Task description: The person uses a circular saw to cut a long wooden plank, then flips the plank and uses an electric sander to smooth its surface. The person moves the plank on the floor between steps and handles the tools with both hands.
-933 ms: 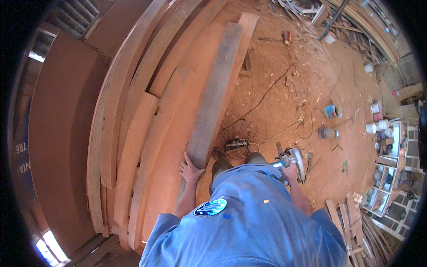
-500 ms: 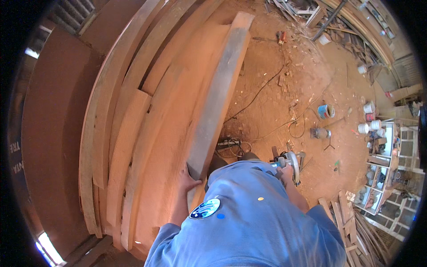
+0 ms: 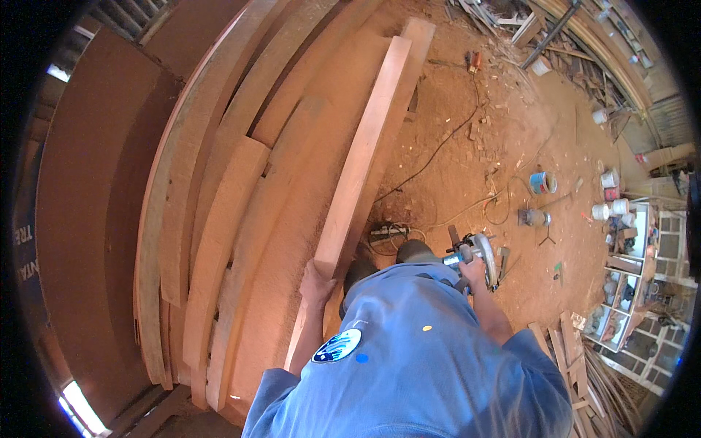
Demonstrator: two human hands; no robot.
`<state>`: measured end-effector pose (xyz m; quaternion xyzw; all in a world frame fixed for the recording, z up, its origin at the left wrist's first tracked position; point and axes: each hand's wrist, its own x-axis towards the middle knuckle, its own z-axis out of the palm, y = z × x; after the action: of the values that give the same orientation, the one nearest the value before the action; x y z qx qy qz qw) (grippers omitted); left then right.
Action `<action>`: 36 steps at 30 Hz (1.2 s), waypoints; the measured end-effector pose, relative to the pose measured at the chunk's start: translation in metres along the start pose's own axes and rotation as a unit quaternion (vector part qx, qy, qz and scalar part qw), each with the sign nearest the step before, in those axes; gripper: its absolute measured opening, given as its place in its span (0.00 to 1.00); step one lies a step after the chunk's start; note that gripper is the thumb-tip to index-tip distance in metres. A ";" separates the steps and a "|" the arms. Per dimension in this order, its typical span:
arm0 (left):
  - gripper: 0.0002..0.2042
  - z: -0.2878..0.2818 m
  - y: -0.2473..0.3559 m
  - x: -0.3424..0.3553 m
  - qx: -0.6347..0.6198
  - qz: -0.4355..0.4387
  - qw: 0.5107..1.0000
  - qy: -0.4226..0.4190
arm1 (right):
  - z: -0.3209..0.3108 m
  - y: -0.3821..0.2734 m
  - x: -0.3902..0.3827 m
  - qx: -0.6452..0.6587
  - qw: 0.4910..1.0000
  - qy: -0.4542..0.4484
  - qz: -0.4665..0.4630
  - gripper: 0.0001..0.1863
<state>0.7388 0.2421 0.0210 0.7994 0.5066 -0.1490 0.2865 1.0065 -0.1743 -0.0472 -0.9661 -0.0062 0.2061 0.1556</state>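
A long wooden board (image 3: 359, 168) lies along the right side of the sawdust-covered timber stack (image 3: 255, 306), with a pale pinkish face up. My left hand (image 3: 317, 285) grips it near its lower end, fingers closed round it. At my right side my right hand (image 3: 473, 270) is wrapped round the handle of a circular saw (image 3: 483, 252) with a silver guard and blue parts, held just off my hip.
A cable (image 3: 431, 164) crosses the dusty floor (image 3: 453, 182), with a power strip (image 3: 388, 232) by my feet. On the right are a blue-labelled bucket (image 3: 542, 182), a cylindrical machine (image 3: 534, 217), white buckets (image 3: 601, 212) and a frame shelf (image 3: 621, 306). Scrap wood (image 3: 566, 350) lies at lower right.
The board has turned over: its broad grey face has given way to a narrower pale one. My left hand has rotated with it. The saw stays in my right hand.
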 end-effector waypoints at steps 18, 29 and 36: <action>0.49 0.021 -0.088 -0.068 0.001 -0.063 0.998 -0.008 | -0.021 -0.063 0.030 0.212 0.954 0.067 0.200 0.17; 0.56 0.001 0.029 0.029 -0.048 0.053 0.992 0.104 | -0.033 0.000 0.146 0.265 0.907 0.064 0.321 0.16; 0.50 -0.006 0.326 0.206 0.023 0.166 0.968 0.187 | -0.060 0.100 0.287 0.220 0.933 0.111 0.264 0.15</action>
<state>1.1214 0.2898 0.0174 0.8926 0.4073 0.0408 0.1889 1.2875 -0.2655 -0.1396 -0.8912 0.3118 0.1272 0.3038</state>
